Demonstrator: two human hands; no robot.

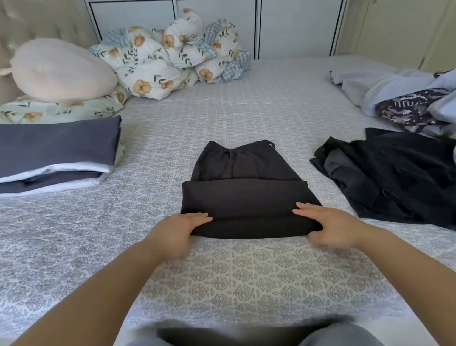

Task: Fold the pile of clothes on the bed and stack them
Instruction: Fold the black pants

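We've got both hands, left hand (pixel 181 230) & right hand (pixel 331 224), gripping the near folded edge of the black garment (pixel 248 196) mid-bed (pixel 234 281), thumbs prob. tucked under, to fold it again w/o slipping, folded stack (pixel 38 156) waiting at left, unfolded pile (pixel 419 149) at right.

Folded stack (pixel 38 156) lies left of garment (pixel 247 190); unfolded pile (pixel 424 143) right.

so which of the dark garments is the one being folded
The black garment in the middle of the bed, gripped at its near fold by the left hand and right hand. The other black one lies crumpled to the right, untouched.
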